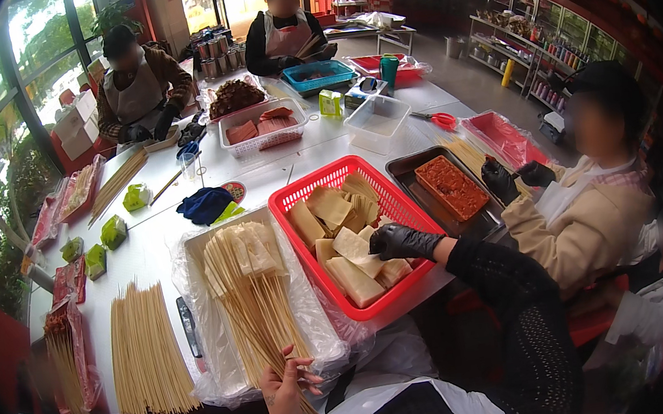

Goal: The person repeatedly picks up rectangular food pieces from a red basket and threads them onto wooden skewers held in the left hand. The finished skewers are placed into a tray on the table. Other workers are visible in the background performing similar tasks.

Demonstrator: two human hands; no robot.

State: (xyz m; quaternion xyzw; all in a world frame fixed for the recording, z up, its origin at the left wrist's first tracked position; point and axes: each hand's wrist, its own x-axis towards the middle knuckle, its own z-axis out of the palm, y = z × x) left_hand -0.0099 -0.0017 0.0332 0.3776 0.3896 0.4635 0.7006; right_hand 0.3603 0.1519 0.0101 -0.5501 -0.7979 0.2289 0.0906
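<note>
My left hand (287, 387), bare, holds the lower ends of a bundle of thin wooden skewers (239, 315) at the near edge of a plastic-lined tray (327, 345). Pale flat food pieces (253, 246) lie at the far end of that tray, around the skewers' upper ends. My right hand (400, 242), in a black glove, reaches into a red perforated basket (363, 312) and touches the pale sheet-like pieces (356, 250) in it. Its fingertips are partly hidden, so whether they grip a piece is unclear.
Loose skewers (147, 350) lie in a wide row at left. A metal tray (403, 165) with a container of red paste (452, 187) stands right of the basket, beside a co-worker's gloved hands (500, 180). Two more people work across the table. Red-handled scissors (443, 121) lie farther back.
</note>
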